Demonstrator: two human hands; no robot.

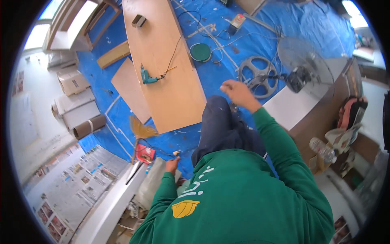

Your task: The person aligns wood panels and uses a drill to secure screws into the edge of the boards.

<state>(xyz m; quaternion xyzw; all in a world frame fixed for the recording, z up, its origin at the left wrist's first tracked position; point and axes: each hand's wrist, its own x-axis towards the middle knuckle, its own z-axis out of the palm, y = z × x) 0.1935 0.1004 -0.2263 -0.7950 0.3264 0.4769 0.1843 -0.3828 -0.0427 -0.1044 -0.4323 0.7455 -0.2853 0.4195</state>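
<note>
My left hand (pixel 172 164), low and left of my knees, is closed at a small pale-and-dark piece (pixel 176 153). A thin dark cord runs up to this piece, which is too small to name surely. My right hand (pixel 239 93) hangs in front of my right knee, its fingers curled in and nothing visible in them. The round grey fan base (pixel 258 76) stands just beyond it. A teal power drill (pixel 148 76) lies on a long wooden board (pixel 174 105), its cord trailing away to the right.
A straw broom (pixel 142 128) and a red dustpan (pixel 145 154) lie left of me. The caged fan (pixel 300 78) stands at right. Blue sheeting (pixel 231 53) covers the floor, with a green round lid (pixel 200 52) and a red-capped bottle (pixel 237 22). Cardboard boxes (pixel 74 83) line the left wall.
</note>
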